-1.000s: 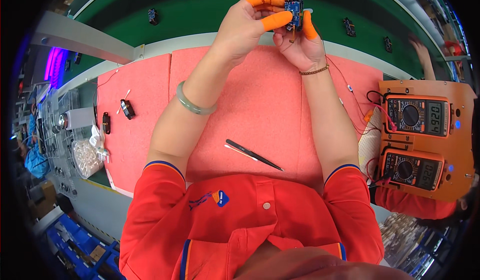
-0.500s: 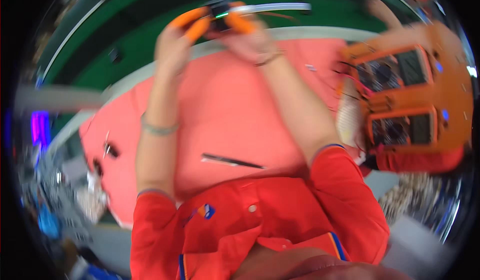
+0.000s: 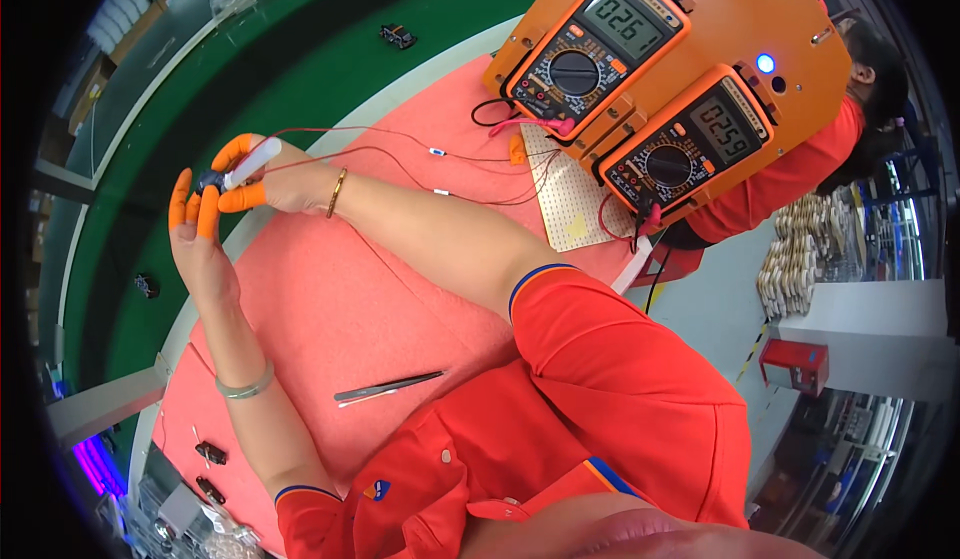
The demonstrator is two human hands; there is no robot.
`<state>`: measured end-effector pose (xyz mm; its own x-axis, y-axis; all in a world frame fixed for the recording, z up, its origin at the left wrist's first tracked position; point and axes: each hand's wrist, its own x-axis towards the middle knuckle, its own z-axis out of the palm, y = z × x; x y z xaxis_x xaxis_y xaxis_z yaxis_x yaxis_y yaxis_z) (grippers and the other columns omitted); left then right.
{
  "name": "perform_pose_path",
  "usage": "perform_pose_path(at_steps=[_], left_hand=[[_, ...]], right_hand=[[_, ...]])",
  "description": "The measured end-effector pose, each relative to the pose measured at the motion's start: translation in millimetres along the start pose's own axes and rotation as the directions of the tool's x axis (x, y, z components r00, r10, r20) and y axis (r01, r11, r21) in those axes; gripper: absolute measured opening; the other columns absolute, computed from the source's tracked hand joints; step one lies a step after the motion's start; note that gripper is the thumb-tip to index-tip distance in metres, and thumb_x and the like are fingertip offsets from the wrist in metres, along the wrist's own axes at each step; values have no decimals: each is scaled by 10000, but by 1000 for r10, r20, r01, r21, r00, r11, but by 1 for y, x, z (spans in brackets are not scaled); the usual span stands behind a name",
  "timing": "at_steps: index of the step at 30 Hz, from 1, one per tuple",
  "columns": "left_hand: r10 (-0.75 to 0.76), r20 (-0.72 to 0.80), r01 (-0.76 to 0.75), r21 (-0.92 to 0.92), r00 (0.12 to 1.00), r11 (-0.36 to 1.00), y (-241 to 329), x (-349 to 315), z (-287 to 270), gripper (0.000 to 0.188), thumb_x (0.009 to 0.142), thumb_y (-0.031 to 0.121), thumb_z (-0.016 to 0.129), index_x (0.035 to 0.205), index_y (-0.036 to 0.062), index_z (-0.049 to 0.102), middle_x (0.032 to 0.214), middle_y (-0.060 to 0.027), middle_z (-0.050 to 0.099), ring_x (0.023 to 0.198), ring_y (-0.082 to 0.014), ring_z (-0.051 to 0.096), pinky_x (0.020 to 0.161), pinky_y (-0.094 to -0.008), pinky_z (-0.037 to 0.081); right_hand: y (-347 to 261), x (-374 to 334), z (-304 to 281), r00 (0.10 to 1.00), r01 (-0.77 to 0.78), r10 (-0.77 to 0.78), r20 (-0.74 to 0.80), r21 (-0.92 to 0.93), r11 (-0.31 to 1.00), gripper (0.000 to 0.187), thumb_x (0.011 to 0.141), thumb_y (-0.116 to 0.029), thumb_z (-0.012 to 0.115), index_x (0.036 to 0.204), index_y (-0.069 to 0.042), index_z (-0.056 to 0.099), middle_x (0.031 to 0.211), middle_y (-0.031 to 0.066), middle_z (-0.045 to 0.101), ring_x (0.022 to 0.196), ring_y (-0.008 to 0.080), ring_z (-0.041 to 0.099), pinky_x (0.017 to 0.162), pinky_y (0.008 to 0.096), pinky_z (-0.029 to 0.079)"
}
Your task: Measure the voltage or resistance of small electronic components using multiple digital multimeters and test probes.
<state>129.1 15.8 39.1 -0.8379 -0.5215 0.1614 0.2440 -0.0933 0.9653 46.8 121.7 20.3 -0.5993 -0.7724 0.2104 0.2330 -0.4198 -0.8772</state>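
My left hand (image 3: 208, 264) and my right hand (image 3: 285, 181), both with orange finger cots, meet at the upper left over the pink mat's edge. Between their fingertips is a small dark part (image 3: 208, 181), mostly covered, so its kind is unclear. Left fingers close on it from the near side. My right hand grips a white pen-shaped stick (image 3: 255, 162) whose lower end meets the dark part. Thin red wires (image 3: 390, 137) run from near the right hand toward two orange multimeters (image 3: 575, 71) with lit displays.
The multimeters sit on an orange panel (image 3: 800, 19), beside a cream perforated board (image 3: 572, 199). Tweezers (image 3: 388, 387) and a cotton swab (image 3: 368, 397) lie on the pink mat (image 3: 300, 309). Small dark parts (image 3: 210, 452) rest nearby. Beyond runs a green belt (image 3: 290, 79). A co-worker (image 3: 790, 179) is behind the panel.
The view has swung, so the multimeters now appear at the upper right and my hands farther left. Both hands stay together around the dark part and white stick.
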Motion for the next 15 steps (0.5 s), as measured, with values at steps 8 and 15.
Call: perform_pose_path(at_steps=[8, 15], left_hand=[[10, -38, -11, -34, 999, 999, -4, -2, 1, 435, 785, 23, 508, 1182, -19, 336, 920, -75, 526, 848, -102, 495, 742, -199, 371], [-19, -40, 23, 94, 999, 995, -24, 3, -12, 429, 749, -36, 528, 1140, -16, 352, 936, -118, 523, 842, -133, 514, 752, -208, 392]], right_hand=[[2, -5, -1, 999, -7, 6, -33, -28, 1000, 309, 715, -67, 617, 984, -32, 467, 870, 56, 539, 798, 117, 532, 707, 228, 435], [13, -1, -5, 984, -109, 122, -130, 109, 988, 219, 794, -139, 531, 969, -13, 488, 857, 66, 556, 765, 109, 540, 678, 231, 450]])
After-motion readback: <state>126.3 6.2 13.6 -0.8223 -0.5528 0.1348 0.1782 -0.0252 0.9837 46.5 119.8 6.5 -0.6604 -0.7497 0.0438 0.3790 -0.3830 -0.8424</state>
